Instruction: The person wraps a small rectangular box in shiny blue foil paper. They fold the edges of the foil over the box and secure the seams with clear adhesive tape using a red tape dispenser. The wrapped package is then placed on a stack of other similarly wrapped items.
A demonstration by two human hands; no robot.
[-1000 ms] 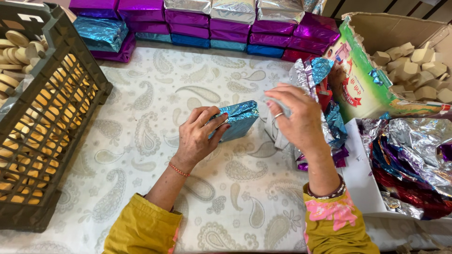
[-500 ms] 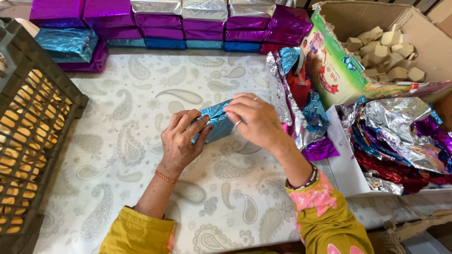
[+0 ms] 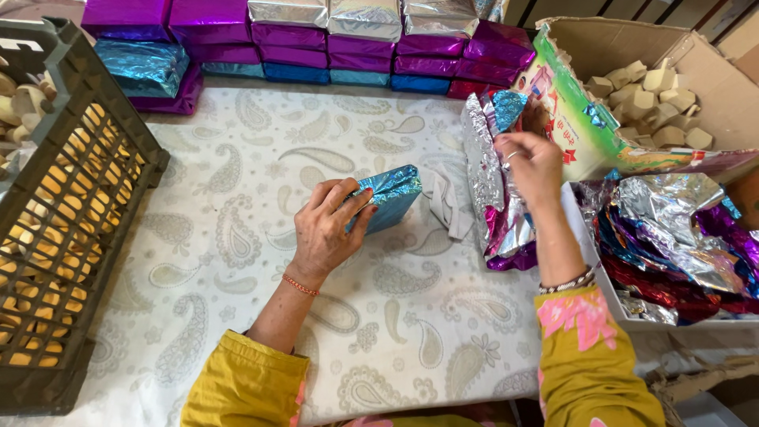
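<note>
Crate [image 3: 75,213]: dark plastic lattice, stood at the left edge of the tabletop [image 3: 237,316]; pale yellow blocks showed through its wall.
Carton [image 3: 711,87]: open cardboard, at the upper right; held loose beige blocks [image 3: 644,99].
Tray [image 3: 589,261]: shallow white, at the right, below the carton; held a crumpled heap of foil sheets [image 3: 672,237] in silver, blue, purple and red.
Back row [image 3: 332,39]: wrapped boxes in purple, silver and blue, stacked along the far edge; one blue box [image 3: 142,67] lay on a purple one at the left end.
Foil stack [image 3: 494,198]: sheets in silver and pink, standing on edge between the tray and the middle of the tabletop.
Packet [image 3: 391,198]: small box wrapped in blue foil, lying on the paisley cloth at centre, tilted.
Left hand [image 3: 328,229]: closed loosely round the near end of the packet, fingers over its top, thumb side underneath; the far end stuck out past the fingertips.
Right hand [image 3: 531,162]: well apart from the packet, raised at the top of the foil stack, fingertips pinched on a sheet edge.
White scrap [image 3: 451,205]: lay just beside the packet, toward the foil stack.
</note>
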